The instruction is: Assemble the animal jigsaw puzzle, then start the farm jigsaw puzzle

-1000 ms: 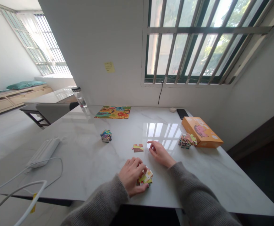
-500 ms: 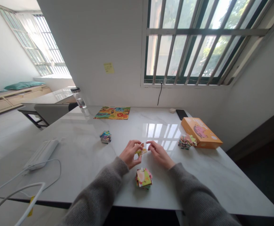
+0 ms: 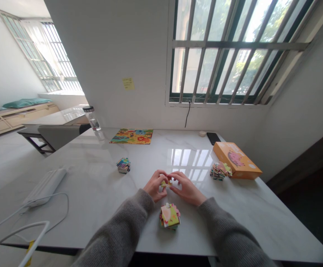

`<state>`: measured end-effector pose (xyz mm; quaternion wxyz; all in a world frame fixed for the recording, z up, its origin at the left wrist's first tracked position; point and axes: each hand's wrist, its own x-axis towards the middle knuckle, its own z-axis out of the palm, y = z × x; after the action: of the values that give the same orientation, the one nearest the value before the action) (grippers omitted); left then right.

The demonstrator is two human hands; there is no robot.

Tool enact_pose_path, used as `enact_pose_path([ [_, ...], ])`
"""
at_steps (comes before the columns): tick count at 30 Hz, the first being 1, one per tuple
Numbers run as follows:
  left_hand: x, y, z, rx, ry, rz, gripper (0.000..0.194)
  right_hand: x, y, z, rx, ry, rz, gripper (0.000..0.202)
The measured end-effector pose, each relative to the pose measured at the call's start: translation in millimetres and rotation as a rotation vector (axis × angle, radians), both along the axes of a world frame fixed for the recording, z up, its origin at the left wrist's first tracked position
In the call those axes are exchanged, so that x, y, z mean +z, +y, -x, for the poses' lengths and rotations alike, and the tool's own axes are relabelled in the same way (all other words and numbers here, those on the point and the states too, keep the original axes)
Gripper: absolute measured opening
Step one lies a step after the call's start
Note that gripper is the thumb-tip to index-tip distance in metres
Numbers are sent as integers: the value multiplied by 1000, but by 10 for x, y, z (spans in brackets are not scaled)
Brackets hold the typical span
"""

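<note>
Between my two hands, low over the white table (image 3: 103, 218), is a small yellow-green puzzle piece (image 3: 166, 184). My left hand (image 3: 154, 186) grips it from the left with thumb and fingers. From the other side, my right hand (image 3: 187, 189) closes its fingertips on the piece's right edge. Much of the piece is hidden by fingers. Nearer to me, just below both hands, stands a stack of puzzle pieces (image 3: 170, 216), the top one pink and yellow-green.
A second stack (image 3: 123, 165) lies left, and a third stack (image 3: 219, 171) leans near an orange box (image 3: 237, 159). Farther back are a colourful animal picture sheet (image 3: 133, 136), a phone (image 3: 213, 138) and a bottle (image 3: 92, 118). A white power strip (image 3: 47, 186) with cables lies left.
My right hand has moved left and now meets the puzzle piece in my left hand. The view has tipped slightly upward.
</note>
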<state>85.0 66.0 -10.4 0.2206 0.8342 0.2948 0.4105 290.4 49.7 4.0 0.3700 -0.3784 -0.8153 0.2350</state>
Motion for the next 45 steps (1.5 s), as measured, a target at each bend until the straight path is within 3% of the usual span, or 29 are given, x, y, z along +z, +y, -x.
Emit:
enact_pose_path([
  [5,39,52,69,52,8,45,44,-35,88,-102,-87,-117,-72,38],
  [8,-10,153,170,170,139,-4,51,-47,150,-239,-183,-181,-91,38],
  [13,-126,253,258,208,354,13,45,-114,214,-384,-223,-266,-83,36],
  [21,-80,243,254,206,383,30,29,-154,200,-345,-207,-341,-91,28],
  [36,-83,241,252,226,376,7,22,-142,176,-314,-225,-381,-82,17],
  [45,-71,240,254,212,378,15,23,-102,147,-286,-168,-341,-114,46],
])
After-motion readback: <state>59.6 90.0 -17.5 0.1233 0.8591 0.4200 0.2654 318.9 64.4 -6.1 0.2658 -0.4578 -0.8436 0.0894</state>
